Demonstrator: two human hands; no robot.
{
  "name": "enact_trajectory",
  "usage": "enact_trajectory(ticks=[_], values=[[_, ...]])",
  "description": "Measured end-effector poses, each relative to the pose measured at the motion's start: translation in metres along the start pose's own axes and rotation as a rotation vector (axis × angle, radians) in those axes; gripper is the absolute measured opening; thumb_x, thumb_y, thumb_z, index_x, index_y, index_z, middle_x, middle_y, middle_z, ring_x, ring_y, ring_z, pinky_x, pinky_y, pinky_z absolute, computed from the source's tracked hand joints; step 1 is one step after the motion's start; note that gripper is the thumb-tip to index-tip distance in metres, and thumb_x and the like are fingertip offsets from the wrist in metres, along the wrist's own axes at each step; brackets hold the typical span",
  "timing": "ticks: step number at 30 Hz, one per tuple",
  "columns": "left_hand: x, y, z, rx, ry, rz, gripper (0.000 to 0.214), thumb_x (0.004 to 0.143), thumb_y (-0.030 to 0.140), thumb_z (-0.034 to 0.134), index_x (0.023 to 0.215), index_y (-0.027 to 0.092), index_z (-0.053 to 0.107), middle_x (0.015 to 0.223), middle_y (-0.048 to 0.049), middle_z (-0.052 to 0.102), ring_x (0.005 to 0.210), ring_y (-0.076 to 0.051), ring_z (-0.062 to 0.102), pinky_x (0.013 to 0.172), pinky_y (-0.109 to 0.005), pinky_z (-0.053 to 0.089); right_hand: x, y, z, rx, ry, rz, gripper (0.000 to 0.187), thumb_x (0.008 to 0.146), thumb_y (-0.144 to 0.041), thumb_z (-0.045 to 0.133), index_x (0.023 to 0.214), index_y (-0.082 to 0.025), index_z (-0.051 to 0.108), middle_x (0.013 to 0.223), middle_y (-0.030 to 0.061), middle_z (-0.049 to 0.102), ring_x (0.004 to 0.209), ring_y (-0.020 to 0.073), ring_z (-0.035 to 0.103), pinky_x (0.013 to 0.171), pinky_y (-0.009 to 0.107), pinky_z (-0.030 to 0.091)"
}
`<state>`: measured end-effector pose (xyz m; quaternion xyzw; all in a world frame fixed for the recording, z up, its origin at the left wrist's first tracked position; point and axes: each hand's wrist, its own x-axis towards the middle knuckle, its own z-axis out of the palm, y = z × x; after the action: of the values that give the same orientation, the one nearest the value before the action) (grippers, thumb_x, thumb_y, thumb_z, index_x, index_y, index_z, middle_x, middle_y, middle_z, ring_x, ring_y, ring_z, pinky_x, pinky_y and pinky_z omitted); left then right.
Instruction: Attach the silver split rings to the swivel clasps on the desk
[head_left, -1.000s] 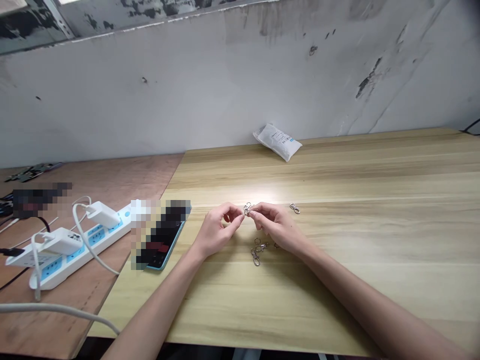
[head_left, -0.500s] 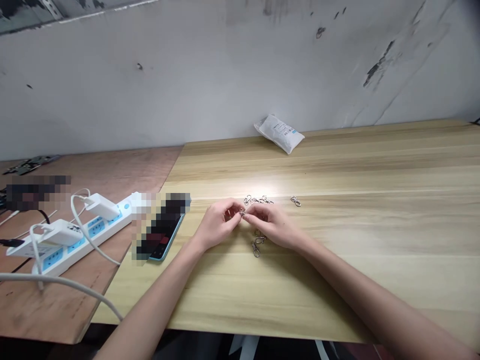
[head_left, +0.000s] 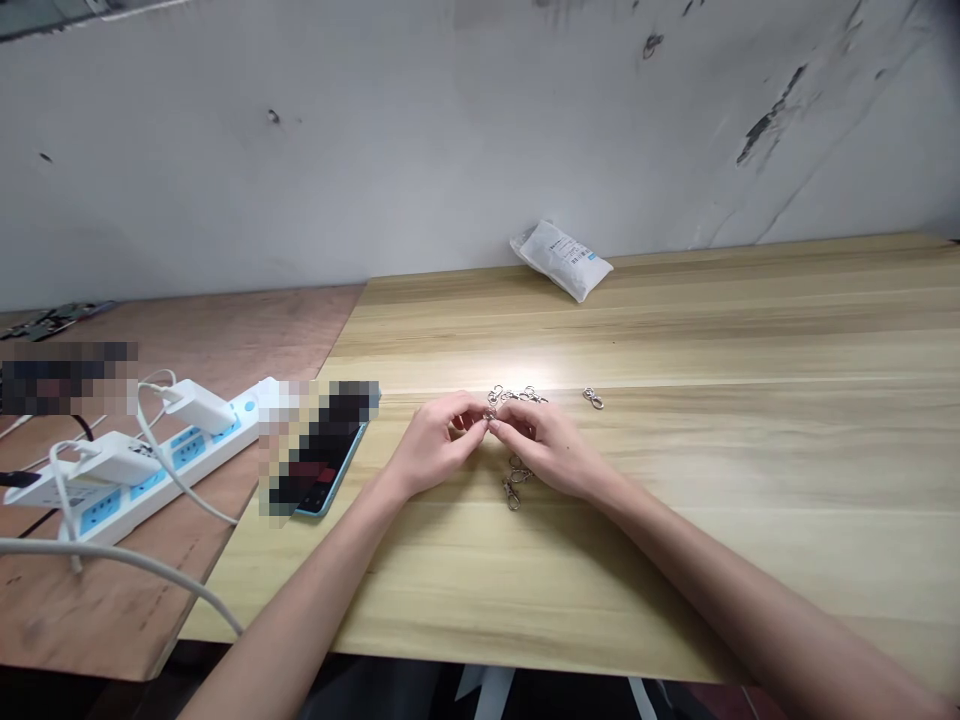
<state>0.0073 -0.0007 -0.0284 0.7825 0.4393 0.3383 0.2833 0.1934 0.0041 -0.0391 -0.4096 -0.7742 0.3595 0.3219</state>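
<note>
Left hand (head_left: 444, 442), right hand (head_left: 546, 445) both pinching small metal piece (head_left: 491, 415); exact shape unclear.

Counter (head_left: 750, 420), pale, wood-grained. It bore: one white packet (head_left: 564, 260), printed, at the rear edge; one phone (head_left: 327, 484), blue-rimmed, partly blurred, near the left edge; metal clasps (head_left: 534, 396), grouped mid-surface; further clasps (head_left: 512, 494), nearer the front; one single clasp (head_left: 593, 399), apart, rightward.

Small silvery metal piece (head_left: 490, 413), partly hidden, shiny clasps (head_left: 512, 495) scattered nearby
</note>
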Motion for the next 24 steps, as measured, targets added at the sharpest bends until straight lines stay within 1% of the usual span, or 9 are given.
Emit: enact_trajectory(ticks=[6,12,19,24], values=[[0.0002,0.0027,-0.0010,-0.058,-0.005,-0.035,0.016,0.088,0.025,0.057,0.097,0.017,0.068,0.087,-0.0053,0.067,0.075,-0.014,0.060,0.061,-0.023,0.050,-0.0002,0.0033,-0.0014,-0.061,0.040,-0.006,0.025,0.093,-0.031,0.047,0.071,-0.019,0.050,0.062,-0.0022,0.050,0.055,0.0103,0.040,0.054,0.025,0.029],[0.0012,0.0036,-0.0014,-0.092,-0.005,-0.051,0.019,0.090,0.029,0.056,0.097,0.018,0.070,0.094,-0.0073,0.069,0.081,-0.016,0.063,0.062,-0.024,0.052,-0.0018,0.0035,-0.0033,-0.111,0.017,-0.053,0.026,0.093,-0.030,0.046,0.070,-0.019,0.049,0.060,-0.0024,0.050,0.053,0.0100,0.040,0.054,0.025,0.028],[0.0004,0.0014,-0.0022,-0.111,0.031,-0.070,0.015,0.089,0.027,0.058,0.094,0.019,0.071,0.093,-0.0055,0.069,0.080,-0.015,0.063,0.059,-0.022,0.050,-0.0011,0.0035,-0.0057,-0.116,-0.007,-0.074,0.023,0.091,-0.027,0.048,0.070,-0.019,0.049,0.059,-0.0031,0.051,0.053,0.0095,0.040,0.054,0.024,0.028],[0.0006,0.0013,-0.0021,-0.103,0.029,-0.081,0.013,0.088,0.027,0.059,0.091,0.019,0.070,0.090,-0.0045,0.069,0.077,-0.014,0.062,0.059,-0.022,0.050,-0.0013,0.0052,-0.0065,-0.102,-0.002,-0.076,0.021,0.089,-0.026,0.049,0.070,-0.019,0.051,0.059,-0.0035,0.050,0.053,0.0090,0.040,0.054,0.024,0.029]])
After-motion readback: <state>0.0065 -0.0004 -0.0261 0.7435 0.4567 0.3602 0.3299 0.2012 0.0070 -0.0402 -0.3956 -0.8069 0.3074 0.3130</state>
